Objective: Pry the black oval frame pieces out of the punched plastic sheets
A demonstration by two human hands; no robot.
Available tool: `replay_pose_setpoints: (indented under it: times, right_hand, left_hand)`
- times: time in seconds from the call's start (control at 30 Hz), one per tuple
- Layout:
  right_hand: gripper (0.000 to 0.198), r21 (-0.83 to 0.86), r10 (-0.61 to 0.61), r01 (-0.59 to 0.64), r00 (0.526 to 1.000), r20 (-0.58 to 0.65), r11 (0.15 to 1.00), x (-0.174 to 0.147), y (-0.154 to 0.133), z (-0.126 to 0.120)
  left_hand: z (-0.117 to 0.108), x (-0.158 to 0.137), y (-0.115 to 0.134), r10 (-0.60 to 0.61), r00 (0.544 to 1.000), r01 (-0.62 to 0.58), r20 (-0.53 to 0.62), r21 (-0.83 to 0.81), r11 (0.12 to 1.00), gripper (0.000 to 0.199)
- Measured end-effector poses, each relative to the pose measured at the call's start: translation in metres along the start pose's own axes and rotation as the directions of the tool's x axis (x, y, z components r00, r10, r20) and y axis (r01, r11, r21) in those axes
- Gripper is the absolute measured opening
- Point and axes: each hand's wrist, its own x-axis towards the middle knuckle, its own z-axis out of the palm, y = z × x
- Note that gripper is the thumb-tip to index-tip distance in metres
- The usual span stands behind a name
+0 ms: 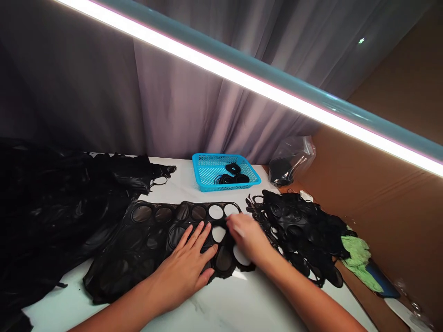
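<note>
The black sheet (133,251), pierced with rows of round openings, lay on the white table (194,316) in front of the person. The left hand (183,267) was open and flat upon it, fingers spread, gripping nothing. The right hand (247,233) was curled, fingertips drawn together at the openings near the sheet's right end; whether they had hold of the material could not be told.

The narrow bands between openings looked thin and soft, so a hard pull by the right hand might stretch or tear one. Were the left palm to press too lightly, the sheet could slide or bunch up. It lay close beside the dark heap (69,203) on the left and the tangled black pile (294,216) on the right; loose strands there might snag. The blue basket (224,188) stood beyond, apart from both hands.
</note>
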Motion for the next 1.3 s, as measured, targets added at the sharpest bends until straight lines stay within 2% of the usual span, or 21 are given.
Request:
replay_pose_setpoints:
  times: [0.07,0.13,0.2,0.3,0.4,0.53,0.7,0.83,1.03,1.1,1.2,1.23,1.3]
  right_hand:
    - [0.015,-0.02,0.16,-0.167,0.969,-0.186,0.986,0.005,0.017,-0.017]
    - [0.014,0.064,0.26,-0.253,0.922,-0.287,0.965,0.003,0.024,-0.033]
    - [0.015,0.224,0.283,-0.234,0.933,-0.223,0.946,-0.008,0.015,-0.04]
    - [0.018,0.446,0.198,-0.188,0.98,0.026,0.875,-0.033,-0.015,-0.031]
    - [0.017,0.512,0.124,-0.207,0.974,0.191,0.834,-0.052,-0.04,-0.014]
    - [0.019,0.536,0.065,-0.179,0.972,0.225,0.825,-0.059,-0.045,-0.008]
    - [0.022,0.563,0.071,-0.189,0.972,0.224,0.805,-0.059,-0.041,-0.01]
    - [0.022,0.563,0.062,-0.175,0.975,0.214,0.808,-0.059,-0.042,-0.009]
    - [0.022,0.503,0.008,-0.096,0.985,0.175,0.859,-0.061,-0.044,-0.005]
    - [0.018,0.411,-0.052,-0.012,0.988,0.144,0.911,-0.066,-0.048,0.0]
    - [0.009,0.204,-0.224,0.193,0.965,0.139,0.96,-0.071,-0.044,0.003]
    - [0.008,0.144,-0.238,0.219,0.963,0.125,0.965,-0.07,-0.039,0.001]
    - [0.008,0.053,-0.126,0.126,0.992,0.007,0.991,-0.063,-0.024,-0.008]
  left_hand:
    - [-0.004,0.001,0.002,-0.006,1.0,0.006,0.005,0.01,1.0,0.044]
    - [-0.007,-0.001,0.007,-0.004,1.0,0.004,-0.008,0.007,1.0,0.04]
    - [-0.009,-0.007,0.013,0.025,1.0,-0.025,-0.012,-0.016,1.0,0.04]
    - [-0.007,-0.021,0.021,0.068,0.997,-0.067,0.019,-0.045,0.997,0.053]
    - [-0.003,-0.033,0.024,0.069,0.997,-0.067,0.043,-0.055,0.996,0.064]
    - [-0.004,-0.036,0.022,0.087,0.995,-0.082,0.055,-0.079,0.994,0.062]
    - [-0.007,-0.034,0.021,0.097,0.991,-0.09,0.087,-0.082,0.993,0.058]
    - [-0.007,-0.034,0.022,0.098,0.993,-0.092,0.063,-0.096,0.991,0.056]
    - [-0.008,-0.035,0.022,0.101,0.989,-0.096,0.106,-0.052,0.994,0.057]
    - [-0.007,-0.036,0.021,0.107,0.989,-0.102,0.102,-0.049,0.994,0.057]
    - [-0.005,-0.036,0.02,0.11,0.99,-0.105,0.093,-0.052,0.993,0.059]
    - [-0.005,-0.036,0.02,0.107,0.99,-0.102,0.094,-0.053,0.993,0.059]
    - [-0.006,-0.035,0.022,0.103,0.99,-0.098,0.093,-0.053,0.994,0.059]
